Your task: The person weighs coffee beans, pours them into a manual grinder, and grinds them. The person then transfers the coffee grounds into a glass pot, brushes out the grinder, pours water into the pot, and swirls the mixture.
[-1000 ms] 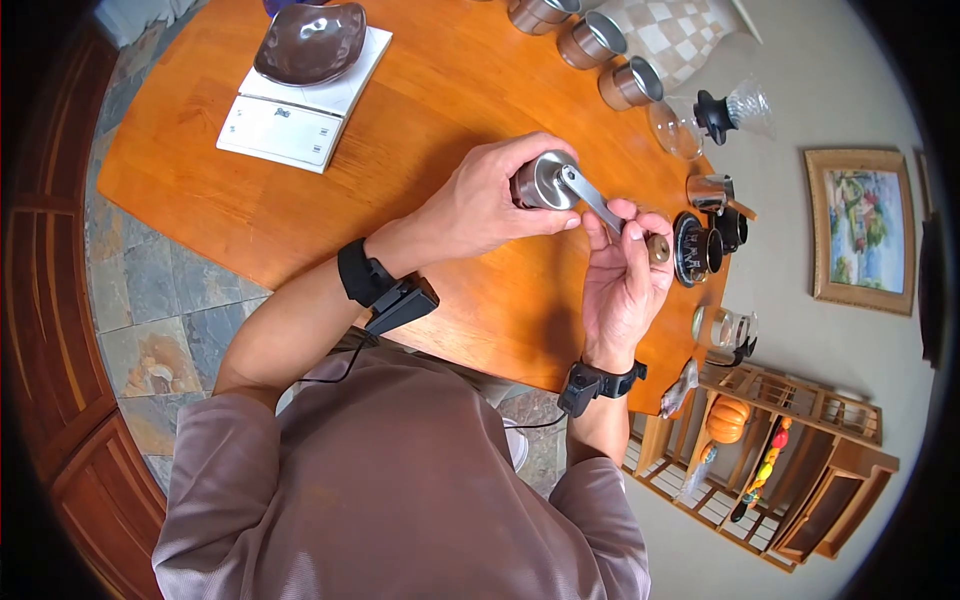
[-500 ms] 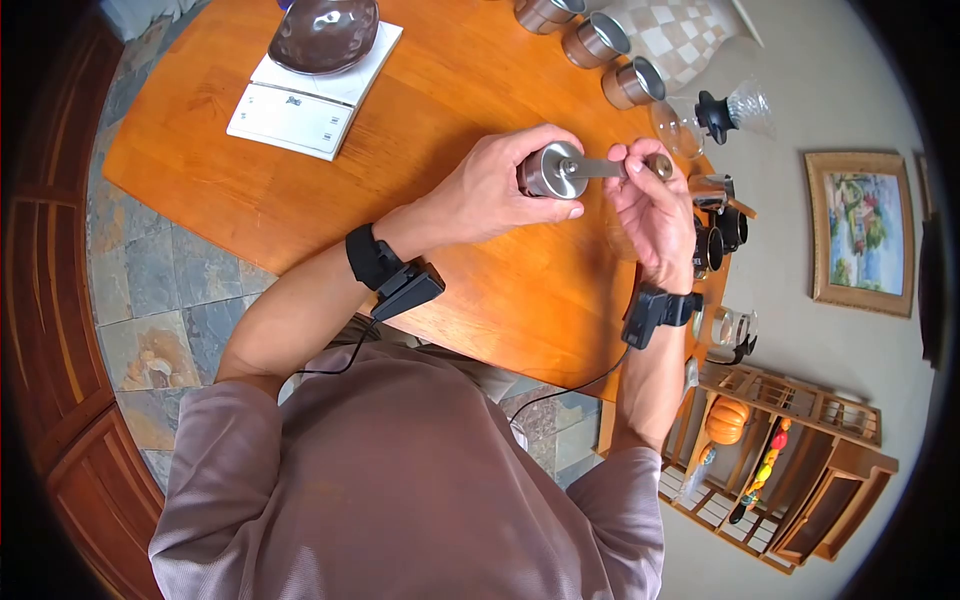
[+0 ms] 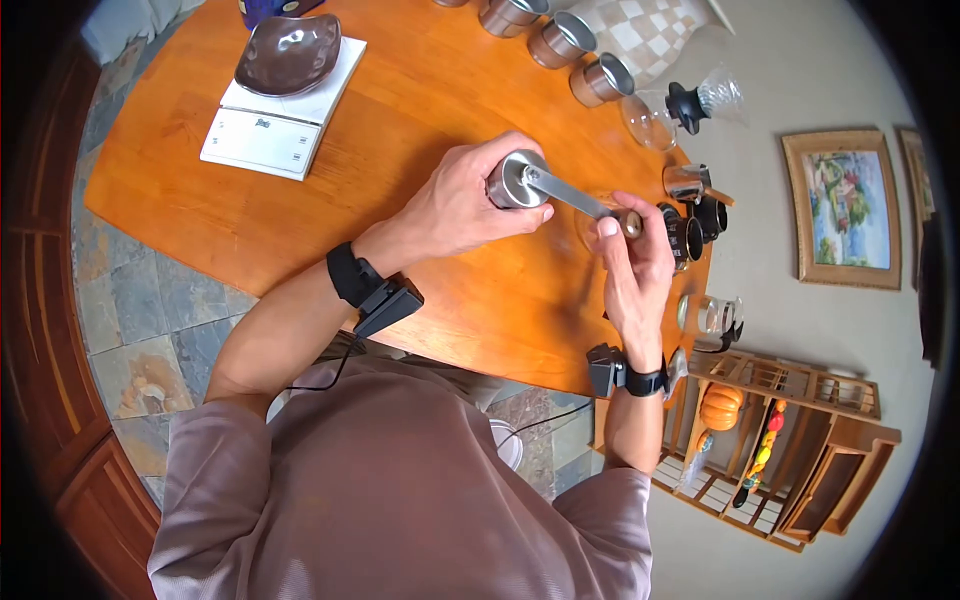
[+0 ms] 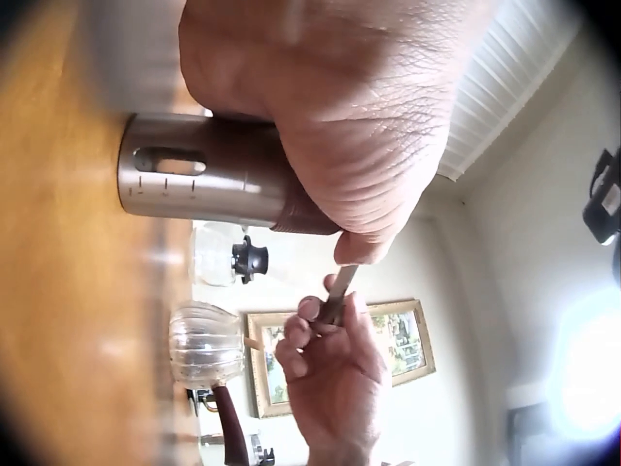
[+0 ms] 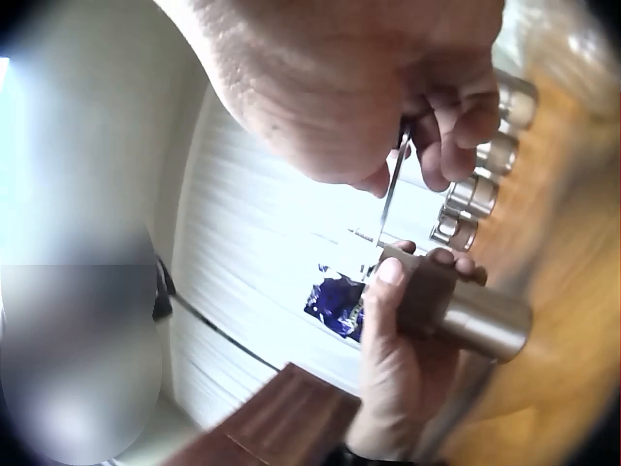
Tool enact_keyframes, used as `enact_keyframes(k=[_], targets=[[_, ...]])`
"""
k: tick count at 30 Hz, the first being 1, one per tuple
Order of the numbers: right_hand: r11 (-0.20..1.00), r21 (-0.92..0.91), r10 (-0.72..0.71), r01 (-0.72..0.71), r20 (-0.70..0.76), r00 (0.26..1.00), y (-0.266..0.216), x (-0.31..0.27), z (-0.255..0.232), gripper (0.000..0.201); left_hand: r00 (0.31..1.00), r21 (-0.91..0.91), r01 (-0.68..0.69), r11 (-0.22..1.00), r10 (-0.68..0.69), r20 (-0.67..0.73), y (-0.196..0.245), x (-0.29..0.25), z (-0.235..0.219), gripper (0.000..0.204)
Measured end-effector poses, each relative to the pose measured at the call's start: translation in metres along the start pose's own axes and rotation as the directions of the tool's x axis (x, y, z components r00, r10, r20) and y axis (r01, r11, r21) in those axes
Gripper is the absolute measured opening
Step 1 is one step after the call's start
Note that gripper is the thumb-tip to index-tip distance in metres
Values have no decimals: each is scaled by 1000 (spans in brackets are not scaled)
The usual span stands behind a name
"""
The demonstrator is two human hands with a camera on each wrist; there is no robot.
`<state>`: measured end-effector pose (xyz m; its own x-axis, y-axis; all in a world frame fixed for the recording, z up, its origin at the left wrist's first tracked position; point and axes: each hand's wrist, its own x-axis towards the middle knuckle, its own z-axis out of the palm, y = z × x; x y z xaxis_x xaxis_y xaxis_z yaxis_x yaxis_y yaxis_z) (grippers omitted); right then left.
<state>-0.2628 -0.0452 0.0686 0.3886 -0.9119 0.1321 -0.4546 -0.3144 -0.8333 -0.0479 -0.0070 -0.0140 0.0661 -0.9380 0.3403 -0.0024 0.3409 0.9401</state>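
Note:
My left hand (image 3: 450, 200) is wrapped round the body of a hand coffee grinder (image 3: 515, 182), a steel cylinder with a dark band. Its lower part shows a slotted window and measuring marks (image 4: 167, 184) in the left wrist view. From the lid a flat metal crank (image 3: 568, 192) reaches out to the right and slightly toward me. At its end, my right hand (image 3: 638, 275) pinches the small wooden knob (image 3: 631, 225) between thumb and fingers. The grinder stands upright close over the wooden table (image 3: 420, 310); in the right wrist view, the left hand's fingers partly cover its upper body.
On the left, a brown dish (image 3: 288, 58) sits on a white scale (image 3: 255, 145). Several metal cups (image 3: 602, 80) line the far edge, beside a glass dripper (image 3: 720, 95). A metal pitcher (image 3: 686, 182), dark cups (image 3: 688, 240) and a glass pot (image 4: 206, 345) stand at the right.
The crank has swung round the lid, from pointing right half a second ago to right and toward me now, the right hand moving with it. The left hand keeps its grip on the grinder.

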Motion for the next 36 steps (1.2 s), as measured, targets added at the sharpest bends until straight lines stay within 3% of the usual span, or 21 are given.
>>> enact_keyframes(k=[1,2,3,5,7,10,17,20,21,24,25,27,28,30,31,33,34,36], targets=[[957,-259,-128,131,27,991,-4,-3,-3,20,1000,42,-3,999,3,-8,0,-1,0,47],[894,-383,-209,232,101,973,-12,-6,-6,16,1000,83,-8,997,9,-18,1,-2,1,48],[893,-383,-218,238,96,971,-16,-5,-8,16,1000,87,-16,996,18,-17,2,-2,1,48],[692,-545,-347,474,325,880,-20,-3,-13,15,997,32,-50,998,51,-52,5,-4,1,48],[646,-561,-365,518,369,855,-25,-4,-17,17,995,11,-69,998,69,-73,4,-4,6,48],[507,-670,-205,543,518,831,-37,-12,-21,22,989,8,-105,994,106,-102,2,-5,13,43],[336,-726,-313,600,515,798,-47,-51,-28,25,989,8,-130,991,130,-77,6,-19,31,35],[260,-673,-273,692,637,721,-55,-71,-36,30,986,32,-164,986,164,20,9,-30,38,36],[266,-691,-279,672,612,740,-58,-80,-39,30,985,54,-163,985,160,63,9,-33,40,36],[196,-603,-261,773,728,634,-64,-97,-40,36,970,26,-177,984,170,173,10,-39,45,34],[203,-632,-270,748,698,663,-68,-100,-38,36,964,27,-180,983,170,206,13,-38,46,33],[92,-484,-251,870,834,491,-76,-104,-32,40,952,13,-155,988,146,270,12,-40,50,32],[64,-412,-331,909,851,408,-79,-99,-23,44,950,0,-121,993,116,291,12,-40,51,31],[99,-257,-452,961,849,274,-70,-90,4,45,934,27,-165,986,148,325,10,-41,51,27],[184,-201,-548,962,791,270,-67,-84,22,43,927,11,-165,986,151,342,6,-41,50,28],[234,-135,-523,963,818,241,-70,-70,56,28,903,-58,-73,996,91,419,4,-40,43,25],[232,-111,-599,966,766,232,-68,-57,74,45,864,-210,190,959,-61,500,6,-40,38,23],[253,-132,-645,959,715,268,-70,-33,92,43,855,-175,184,967,-70,514,7,-42,34,23]])
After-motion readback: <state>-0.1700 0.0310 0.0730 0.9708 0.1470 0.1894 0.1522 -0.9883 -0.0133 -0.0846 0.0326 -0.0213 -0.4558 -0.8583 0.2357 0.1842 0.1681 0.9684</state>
